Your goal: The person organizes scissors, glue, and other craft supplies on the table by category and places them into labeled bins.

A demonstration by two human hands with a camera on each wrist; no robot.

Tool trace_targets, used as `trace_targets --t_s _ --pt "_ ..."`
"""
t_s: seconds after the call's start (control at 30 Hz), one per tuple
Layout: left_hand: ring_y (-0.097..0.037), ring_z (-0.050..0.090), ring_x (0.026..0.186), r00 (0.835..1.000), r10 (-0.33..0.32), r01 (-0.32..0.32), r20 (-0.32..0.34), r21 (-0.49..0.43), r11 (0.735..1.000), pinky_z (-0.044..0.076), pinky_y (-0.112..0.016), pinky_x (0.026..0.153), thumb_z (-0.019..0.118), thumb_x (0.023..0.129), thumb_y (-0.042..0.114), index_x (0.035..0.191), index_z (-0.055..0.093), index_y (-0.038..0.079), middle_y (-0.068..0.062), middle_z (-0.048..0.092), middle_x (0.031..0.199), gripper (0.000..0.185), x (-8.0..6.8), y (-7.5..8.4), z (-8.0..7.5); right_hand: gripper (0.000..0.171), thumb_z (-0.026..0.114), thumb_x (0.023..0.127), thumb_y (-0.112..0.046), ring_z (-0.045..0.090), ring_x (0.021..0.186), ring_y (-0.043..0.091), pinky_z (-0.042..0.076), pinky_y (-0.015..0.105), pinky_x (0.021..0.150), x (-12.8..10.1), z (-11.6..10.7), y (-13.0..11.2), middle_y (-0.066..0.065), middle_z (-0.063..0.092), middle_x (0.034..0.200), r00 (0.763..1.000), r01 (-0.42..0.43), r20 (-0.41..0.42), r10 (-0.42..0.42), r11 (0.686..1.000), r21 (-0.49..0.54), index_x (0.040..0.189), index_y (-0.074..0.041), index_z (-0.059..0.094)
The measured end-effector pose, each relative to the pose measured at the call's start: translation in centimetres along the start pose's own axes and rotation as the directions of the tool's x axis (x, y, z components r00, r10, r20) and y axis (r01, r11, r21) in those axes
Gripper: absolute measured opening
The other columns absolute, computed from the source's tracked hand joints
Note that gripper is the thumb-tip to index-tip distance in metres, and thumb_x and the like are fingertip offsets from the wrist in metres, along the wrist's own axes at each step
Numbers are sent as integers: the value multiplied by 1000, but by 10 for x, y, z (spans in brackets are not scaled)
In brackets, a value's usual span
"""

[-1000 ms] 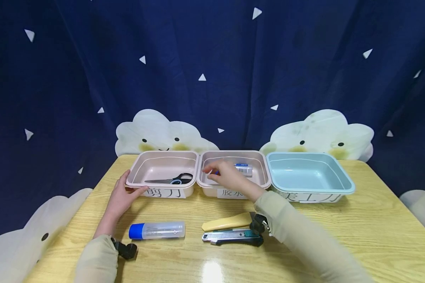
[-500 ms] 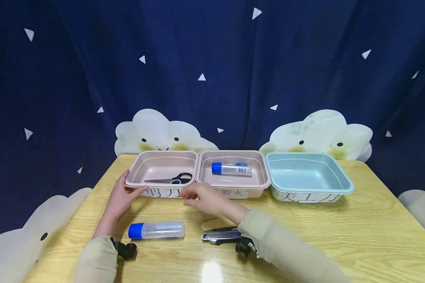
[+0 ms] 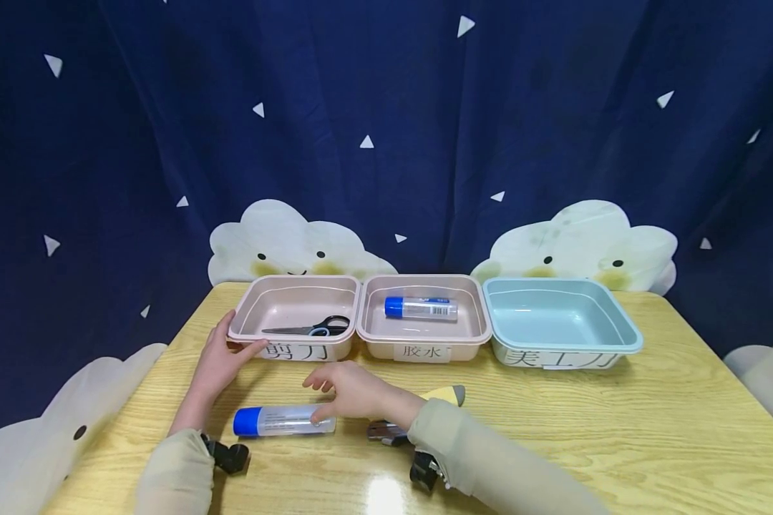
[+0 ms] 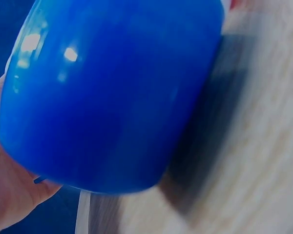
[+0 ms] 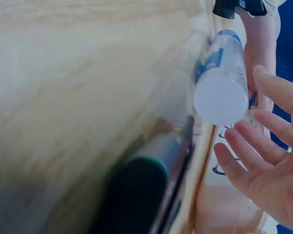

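Observation:
My left hand (image 3: pixel 217 361) rests against the near left corner of the left pink bin (image 3: pixel 243 315), thumb along its front. Inside that bin lies a pair of scissors (image 3: pixel 318 327) with black handles. On the table lies a clear glue bottle (image 3: pixel 283 420) with a blue cap (image 4: pixel 102 97), which fills much of the left wrist view. My right hand (image 3: pixel 351 392) hovers at the bottle's clear end (image 5: pixel 221 97), fingers spread and holding nothing. Under the right forearm are a yellow utility knife (image 3: pixel 447 394) and a silver-and-black utility knife (image 3: pixel 386 431), both partly hidden.
The middle pink bin (image 3: pixel 425 332) holds another blue-capped glue bottle (image 3: pixel 421 308). To its right stands a light blue bin (image 3: pixel 563 315). All three bins carry paper labels in front and stand in a row near the curtain (image 3: pixel 412 129).
My right hand has moved out of the middle bin, down and left to the glue bottle on the table. The bottle in the middle bin is now uncovered. My left hand stays put.

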State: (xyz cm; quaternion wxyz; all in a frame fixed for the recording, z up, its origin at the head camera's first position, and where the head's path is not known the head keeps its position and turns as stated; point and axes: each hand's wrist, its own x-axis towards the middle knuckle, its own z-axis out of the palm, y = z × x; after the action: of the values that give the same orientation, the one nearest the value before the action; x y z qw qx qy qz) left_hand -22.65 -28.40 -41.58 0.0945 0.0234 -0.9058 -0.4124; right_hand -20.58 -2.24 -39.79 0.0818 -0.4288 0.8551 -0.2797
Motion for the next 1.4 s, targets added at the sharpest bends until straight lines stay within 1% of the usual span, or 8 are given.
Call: trace_targets --t_s 0.2,0.4,0.53,0.73,1.0,1.17,1.3,1.4 --pt "-36 45 109 1000 7 -7 -6 5 1000 40 -49 92 65 78 49 146 11 7 -25 31 134 97 0 -1 1 54 78 70 -33 61 89 5 42 9 76 6 10 -3 -1 66 102 1000 19 25 -17 997 -76 117 -13 60" --pt "-37 45 109 1000 4 -4 -9 11 1000 39 -49 92 64 79 49 146 10 7 -26 30 135 97 1 -1 0 57 78 70 -32 62 91 4 43 12 80 7 14 -6 -1 67 104 996 3 87 1 999 -50 120 -14 58" --pt "-37 44 110 1000 1 -1 -8 8 1000 39 -50 93 64 79 49 146 10 8 -26 29 135 96 0 -2 0 52 77 71 -30 61 91 1 42 12 82 6 16 -7 -3 68 102 993 -7 116 12 999 -44 118 -14 60" --pt "-36 45 109 1000 -7 7 0 1 1000 40 -49 92 65 79 47 146 10 8 -25 30 135 95 -1 -2 1 41 76 71 -29 57 85 -4 40 10 77 5 16 -4 -11 68 95 993 1 119 4 999 -43 108 -16 67" --pt "-37 44 110 1000 -13 13 -2 1 1000 40 -50 92 65 79 48 147 8 9 -26 29 136 97 -1 -1 0 38 75 73 -29 55 84 -3 41 13 77 -1 2 1 -10 67 99 994 21 104 -16 999 -50 108 -17 67" --pt "-36 45 109 1000 1 -1 -4 5 1000 41 -49 91 65 79 48 147 9 9 -25 31 136 96 1 -2 0 39 74 74 -30 55 89 -1 42 16 80 -9 -12 0 -9 66 104 996 32 79 -27 998 -63 110 -17 66" --pt "-37 44 111 1000 -4 4 1 3 1000 40 -50 93 65 79 48 147 8 9 -26 30 136 97 1 -2 0 40 74 75 -26 55 91 1 43 16 79 -15 -24 -1 -6 65 106 998 29 65 -25 998 -62 112 -16 65" --pt "-38 43 113 1000 -10 10 6 3 1000 39 -51 94 65 79 48 147 7 9 -26 29 137 97 2 -2 0 40 75 74 -24 56 92 3 43 16 80 -19 -32 0 -5 65 108 999 24 37 -20 995 -94 113 -16 65"
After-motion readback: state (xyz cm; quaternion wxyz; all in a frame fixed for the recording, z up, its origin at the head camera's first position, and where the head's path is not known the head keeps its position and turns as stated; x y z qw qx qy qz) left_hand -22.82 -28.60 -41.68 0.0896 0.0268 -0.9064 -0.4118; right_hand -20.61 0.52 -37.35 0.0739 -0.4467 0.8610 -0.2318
